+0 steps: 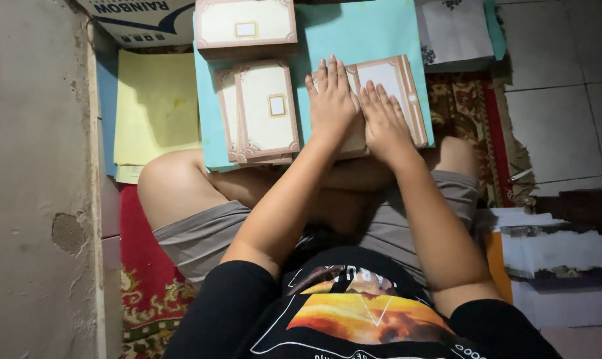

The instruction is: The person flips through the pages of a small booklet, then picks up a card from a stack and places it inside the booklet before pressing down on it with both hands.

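Note:
My left hand (pixel 330 100) and my right hand (pixel 383 118) lie flat, side by side, pressing down on a cream card with a brown ornate border (pixel 399 83). The card rests on a large teal sheet (pixel 354 33) spread in front of my crossed legs. Just left of my hands lies a small stack of the same bordered cards (pixel 264 110), each with a small framed window. Another such stack (pixel 245 25) sits farther away at the top.
Yellow paper sheets (pixel 156 106) lie at the left beside a grey wall. A cardboard box (pixel 141 16) stands at the top left. White patterned paper (pixel 455 33) is at the top right, more papers (pixel 554 252) at my right, a red patterned rug (pixel 148 292) underneath.

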